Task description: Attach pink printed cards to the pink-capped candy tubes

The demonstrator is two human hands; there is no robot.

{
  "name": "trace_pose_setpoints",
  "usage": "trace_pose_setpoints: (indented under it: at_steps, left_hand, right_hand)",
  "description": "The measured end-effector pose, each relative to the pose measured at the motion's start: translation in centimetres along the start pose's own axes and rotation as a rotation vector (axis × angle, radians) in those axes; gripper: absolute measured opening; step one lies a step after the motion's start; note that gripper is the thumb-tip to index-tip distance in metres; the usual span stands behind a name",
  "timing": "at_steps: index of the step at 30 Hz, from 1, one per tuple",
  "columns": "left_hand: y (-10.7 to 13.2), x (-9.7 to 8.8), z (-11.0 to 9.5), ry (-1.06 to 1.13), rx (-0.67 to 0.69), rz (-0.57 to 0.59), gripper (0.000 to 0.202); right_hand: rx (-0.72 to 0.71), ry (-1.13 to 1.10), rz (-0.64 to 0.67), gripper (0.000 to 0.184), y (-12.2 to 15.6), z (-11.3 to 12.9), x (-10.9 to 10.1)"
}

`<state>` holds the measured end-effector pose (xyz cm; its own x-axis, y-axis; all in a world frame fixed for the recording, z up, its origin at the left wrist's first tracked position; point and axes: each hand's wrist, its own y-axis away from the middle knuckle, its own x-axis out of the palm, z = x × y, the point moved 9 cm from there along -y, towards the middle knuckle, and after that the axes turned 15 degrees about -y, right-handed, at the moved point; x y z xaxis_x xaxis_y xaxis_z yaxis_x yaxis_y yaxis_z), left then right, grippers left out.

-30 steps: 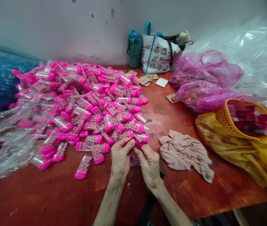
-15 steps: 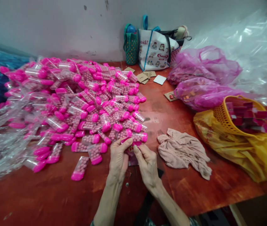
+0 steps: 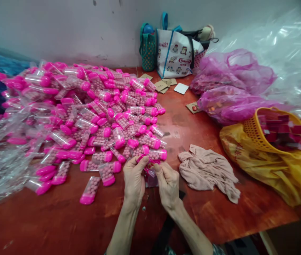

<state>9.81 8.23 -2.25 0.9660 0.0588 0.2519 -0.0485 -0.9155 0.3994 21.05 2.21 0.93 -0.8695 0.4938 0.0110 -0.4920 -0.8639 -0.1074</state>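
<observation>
My left hand (image 3: 134, 177) is closed in a pinch on the upper left edge of a small, shiny magenta printed piece (image 3: 151, 179). On its right edge, the thumb and fingers of my right hand (image 3: 168, 182) are pinched together too. The piece hangs between both hands over the table; the fingers cover much of it, and whether it is one piece or two I cannot tell. Just beyond my fingers lies a clear container with a pink cap and pink beads (image 3: 157, 154). It is at the edge of a large heap of such containers (image 3: 94, 117).
Right of my hands lies a crumpled beige cloth (image 3: 208, 171). Farther right, a yellow basket (image 3: 251, 132) holds dark magenta pieces, with a yellow plastic bag (image 3: 261, 173) beside it. Pink plastic bags (image 3: 232, 78), cardboard pieces (image 3: 161, 86) and a white tote bag (image 3: 175, 56) stand farther back.
My hands have drawn slightly apart, and more of the magenta piece shows between them. The right hand has shifted a little to the right. The heap is unchanged.
</observation>
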Motion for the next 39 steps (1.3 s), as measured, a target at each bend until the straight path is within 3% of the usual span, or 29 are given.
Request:
trace_pose_setpoints:
  at_steps: [6, 9, 12, 17, 22, 27, 33, 35, 39]
  left_hand:
    - [0.1, -0.4, 0.3, -0.068, 0.078, -0.062, 0.02]
    - [0.7, -1.1, -0.7, -0.219, 0.231, -0.161, 0.025]
    - [1.2, -1.3, -1.7, -0.37, 0.36, -0.205, 0.017]
    - [0.9, -0.1, -2.4, -0.405, 0.417, -0.018, 0.004]
    - [0.0, 0.4, -1.1, -0.149, 0.187, 0.14, 0.004]
    - [-0.3, -0.6, -0.2, -0.091, 0.095, 0.03, 0.007]
    - [0.3, -1.0, -0.5, -0.105, 0.13, -0.013, 0.007]
    - [0.4, -2.5, -1.2, -0.082, 0.155, -0.107, 0.008]
    - [0.4, -7.7, -3.3, -0.014, 0.197, -0.394, 0.013]
  right_hand:
    - [-0.017, 0.027, 0.0, 0.031, -0.4, 0.1, -0.5]
    - [-0.008, 0.028, -0.012, 0.032, -0.4, 0.0, -0.7]
    - [0.004, 0.03, -0.023, 0.034, -0.4, -0.3, -0.9]
    - [0.036, 0.009, 0.019, 0.037, -0.7, -0.8, -0.9]
    - [0.065, -0.045, 0.097, 0.039, -0.6, -0.7, -0.4]
    - [0.119, -0.182, 0.089, 0.018, -0.5, -0.7, -0.4]
    - [0.114, -0.111, 0.011, 0.021, -0.1, -0.6, -0.6]
    - [0.073, -0.078, 0.005, 0.024, 0.1, -0.1, -0.5]
    - [0.028, 0.028, -0.064, 0.028, 0.0, 0.5, -1.3]
